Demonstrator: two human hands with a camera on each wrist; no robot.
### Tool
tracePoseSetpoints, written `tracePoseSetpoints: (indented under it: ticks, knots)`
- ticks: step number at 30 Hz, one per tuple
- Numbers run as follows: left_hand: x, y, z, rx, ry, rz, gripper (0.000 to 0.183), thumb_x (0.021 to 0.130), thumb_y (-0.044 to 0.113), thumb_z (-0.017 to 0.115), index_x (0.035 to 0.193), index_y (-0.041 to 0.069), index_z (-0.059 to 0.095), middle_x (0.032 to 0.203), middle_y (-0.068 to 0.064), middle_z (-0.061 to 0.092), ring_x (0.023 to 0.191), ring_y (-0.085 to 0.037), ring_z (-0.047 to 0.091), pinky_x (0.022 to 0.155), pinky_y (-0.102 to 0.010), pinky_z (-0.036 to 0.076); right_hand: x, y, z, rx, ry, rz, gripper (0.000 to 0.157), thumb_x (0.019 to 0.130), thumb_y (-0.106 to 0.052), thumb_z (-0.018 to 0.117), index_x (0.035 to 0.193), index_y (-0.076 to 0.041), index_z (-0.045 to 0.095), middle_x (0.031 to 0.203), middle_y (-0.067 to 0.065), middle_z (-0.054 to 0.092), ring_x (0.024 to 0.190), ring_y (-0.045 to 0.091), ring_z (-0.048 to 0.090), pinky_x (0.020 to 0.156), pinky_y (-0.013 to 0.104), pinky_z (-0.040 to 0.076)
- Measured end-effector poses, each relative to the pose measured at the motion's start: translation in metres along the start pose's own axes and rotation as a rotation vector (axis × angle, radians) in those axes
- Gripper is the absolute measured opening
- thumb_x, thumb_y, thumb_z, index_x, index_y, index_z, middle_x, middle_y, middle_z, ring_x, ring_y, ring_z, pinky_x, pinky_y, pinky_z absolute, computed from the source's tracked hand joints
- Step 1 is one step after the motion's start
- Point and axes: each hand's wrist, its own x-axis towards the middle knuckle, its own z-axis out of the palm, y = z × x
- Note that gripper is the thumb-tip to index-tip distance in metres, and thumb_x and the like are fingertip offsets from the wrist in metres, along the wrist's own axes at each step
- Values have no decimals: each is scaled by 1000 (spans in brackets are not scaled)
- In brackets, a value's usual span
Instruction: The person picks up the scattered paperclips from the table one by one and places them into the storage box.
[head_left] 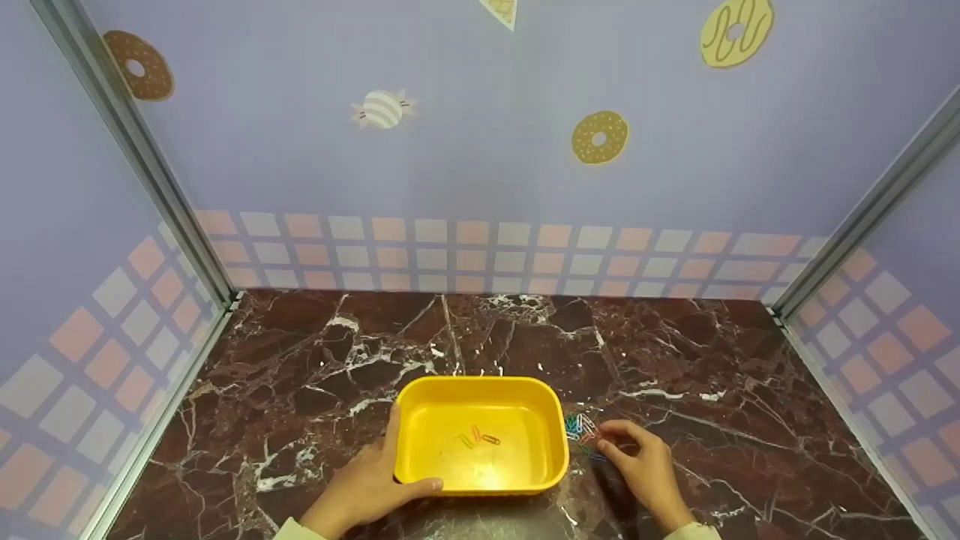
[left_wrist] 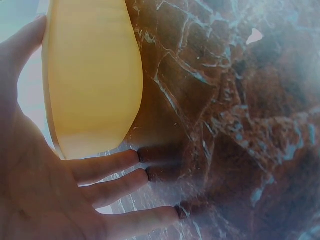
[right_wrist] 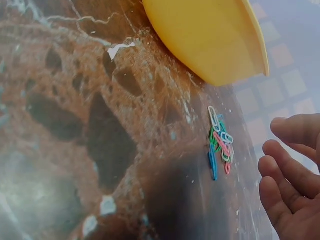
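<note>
A yellow plastic container [head_left: 480, 486] stands on the marbled tabletop. My left hand [head_left: 375, 476] rests on its near left corner, thumb over the front rim and index finger along the left wall. In the left wrist view the other fingers [left_wrist: 107, 167] stretch out straight below the wall. Three paper clips lie inside: a yellowish one [head_left: 465, 441], a pink one [head_left: 476, 433] and a brownish one [head_left: 491, 439]. Just outside the right wall is a pile of coloured paper clips [right_wrist: 220, 140]. Beside it hovers my right hand [head_left: 641, 461], fingers loosely bent, with nothing seen between them.
The brown marbled tabletop [head_left: 300, 360] has white veins. A lilac back wall [head_left: 480, 180] with printed sweets and pink and white squares closes the far side. Side panels stand left and right, with metal posts [head_left: 161, 180] at the corners.
</note>
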Motion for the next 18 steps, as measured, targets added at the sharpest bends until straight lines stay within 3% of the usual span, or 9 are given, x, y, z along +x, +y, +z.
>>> tracePoseSetpoints:
  ticks: [18]
  knots:
    - [-1, 2, -1, 5, 13, -2, 131, 66, 71, 73, 156, 17, -6, 128, -30, 57, 101, -39, 63, 78, -57, 53, -9, 18, 1, -25, -1, 1, 19, 77, -4, 78, 95, -11, 74, 94, 5, 74, 77, 2, 65, 71, 17, 53]
